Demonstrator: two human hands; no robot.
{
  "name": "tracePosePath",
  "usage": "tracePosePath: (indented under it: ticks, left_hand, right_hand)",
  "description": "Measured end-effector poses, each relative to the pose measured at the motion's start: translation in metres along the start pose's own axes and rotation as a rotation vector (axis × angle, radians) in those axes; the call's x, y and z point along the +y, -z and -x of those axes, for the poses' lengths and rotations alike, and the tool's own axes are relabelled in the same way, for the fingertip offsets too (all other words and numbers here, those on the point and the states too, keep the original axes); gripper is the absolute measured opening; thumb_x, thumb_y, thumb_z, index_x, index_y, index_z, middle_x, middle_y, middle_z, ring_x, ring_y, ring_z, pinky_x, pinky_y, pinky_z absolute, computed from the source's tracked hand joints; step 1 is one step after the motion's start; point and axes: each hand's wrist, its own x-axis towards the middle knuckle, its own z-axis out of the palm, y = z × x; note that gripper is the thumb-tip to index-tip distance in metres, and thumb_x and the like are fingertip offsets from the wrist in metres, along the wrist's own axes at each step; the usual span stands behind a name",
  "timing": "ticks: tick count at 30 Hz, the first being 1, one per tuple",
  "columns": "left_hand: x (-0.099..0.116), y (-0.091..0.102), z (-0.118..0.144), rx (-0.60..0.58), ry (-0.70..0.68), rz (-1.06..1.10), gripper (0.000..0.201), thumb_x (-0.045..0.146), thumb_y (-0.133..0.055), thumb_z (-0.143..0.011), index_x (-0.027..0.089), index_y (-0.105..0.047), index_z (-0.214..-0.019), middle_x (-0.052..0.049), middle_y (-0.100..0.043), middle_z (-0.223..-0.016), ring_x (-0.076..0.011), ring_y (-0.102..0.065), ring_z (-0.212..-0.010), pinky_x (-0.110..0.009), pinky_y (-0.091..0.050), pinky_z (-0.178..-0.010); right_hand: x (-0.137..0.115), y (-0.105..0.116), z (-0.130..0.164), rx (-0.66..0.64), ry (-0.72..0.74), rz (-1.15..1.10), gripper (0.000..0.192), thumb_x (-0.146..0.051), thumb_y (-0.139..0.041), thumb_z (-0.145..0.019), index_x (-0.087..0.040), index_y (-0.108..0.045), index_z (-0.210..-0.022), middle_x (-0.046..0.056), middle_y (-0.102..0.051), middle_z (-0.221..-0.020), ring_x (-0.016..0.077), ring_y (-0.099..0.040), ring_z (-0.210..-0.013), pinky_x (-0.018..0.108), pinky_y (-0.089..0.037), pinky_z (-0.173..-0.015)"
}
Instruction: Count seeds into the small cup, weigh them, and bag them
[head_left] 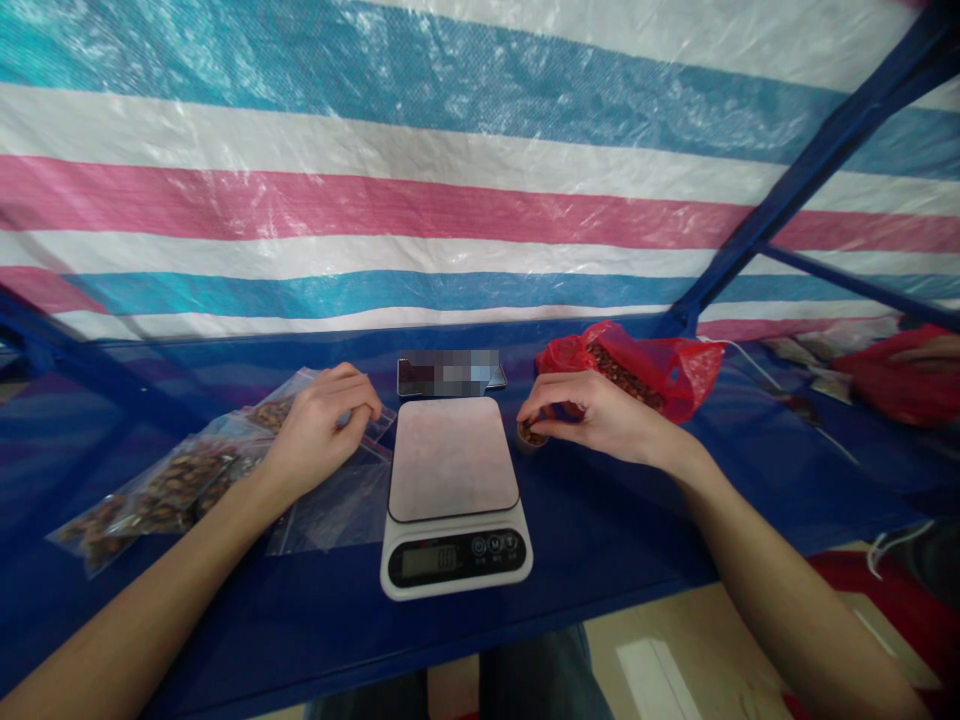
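Observation:
A white digital kitchen scale [455,460] sits between my hands, its plate bare and its display showing 0.0. My right hand [592,412] bends over a small round cup [531,440] of brown nuts or seeds just right of the scale, thumb and fingers closed at its rim. Behind that hand lies an open red plastic bag [682,375] with more of the brown pieces. My left hand [326,420], fingers curled, rests over clear zip bags left of the scale; whatever its fingers hold, if anything, is hidden. Several filled zip bags [176,485] lie beside an empty-looking zip bag [337,505].
A phone-like object [450,373], partly blurred out, lies behind the scale on the blue table [600,550]. A striped plastic sheet [375,210] and blue metal posts [810,160] stand behind. At far right, another person's hand [926,345] is by a red bag [892,380].

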Motion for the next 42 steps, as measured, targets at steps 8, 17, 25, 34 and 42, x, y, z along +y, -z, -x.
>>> tracePosePath:
  ticks: [8, 17, 25, 34, 42]
  left_hand:
    - [0.000, 0.000, 0.000, -0.003, 0.000, -0.001, 0.031, 0.008, -0.047, -0.097, 0.020, -0.062, -0.073, -0.001, -0.067, -0.075, -0.0197, -0.058, -0.081, -0.035, -0.044, -0.077]
    - [0.000, 0.000, 0.000, 0.007, 0.001, -0.002, 0.031, 0.007, -0.047, -0.097, 0.020, -0.061, -0.072, 0.000, -0.067, -0.074, -0.0192, -0.058, -0.080, -0.034, -0.045, -0.078]
    - [0.000, 0.000, 0.000, 0.002, 0.001, 0.002, 0.031, 0.007, -0.047, -0.097, 0.020, -0.062, -0.073, -0.001, -0.066, -0.075, -0.0193, -0.058, -0.081, -0.035, -0.045, -0.078]
    - [-0.001, 0.000, 0.001, 0.008, -0.007, -0.003, 0.031, 0.006, -0.046, -0.097, 0.020, -0.061, -0.074, 0.000, -0.066, -0.075, -0.0188, -0.058, -0.080, -0.035, -0.046, -0.080]
    - [-0.001, -0.001, 0.000, 0.003, -0.034, -0.003, 0.030, 0.003, -0.046, -0.095, 0.020, -0.061, -0.074, -0.001, -0.066, -0.076, -0.0193, -0.058, -0.080, -0.036, -0.045, -0.080]
  right_hand:
    - [0.005, 0.014, 0.005, 0.114, -0.022, 0.073, 0.018, -0.034, -0.069, -0.101, -0.020, -0.079, -0.104, 0.008, -0.078, -0.102, 0.0213, -0.072, -0.092, 0.033, -0.055, -0.085]
    - [0.015, 0.007, 0.005, -0.174, -0.197, 0.093, 0.048, -0.042, -0.092, -0.079, -0.022, -0.075, -0.119, 0.006, -0.070, -0.110, 0.0243, -0.065, -0.098, 0.036, -0.053, -0.086]
    - [0.015, 0.004, 0.003, -0.160, -0.165, 0.114, 0.032, -0.033, -0.089, -0.084, -0.019, -0.075, -0.109, 0.005, -0.070, -0.103, 0.0209, -0.063, -0.092, 0.032, -0.050, -0.080]
    - [0.011, 0.003, 0.002, -0.122, -0.163, 0.047, 0.033, -0.041, -0.085, -0.086, -0.020, -0.076, -0.111, 0.006, -0.075, -0.105, 0.0216, -0.068, -0.091, 0.034, -0.054, -0.081]
    - [0.009, 0.015, -0.002, 0.097, -0.089, 0.018, 0.034, -0.043, -0.085, -0.086, -0.021, -0.075, -0.110, 0.007, -0.076, -0.108, 0.0239, -0.071, -0.096, 0.037, -0.057, -0.087]
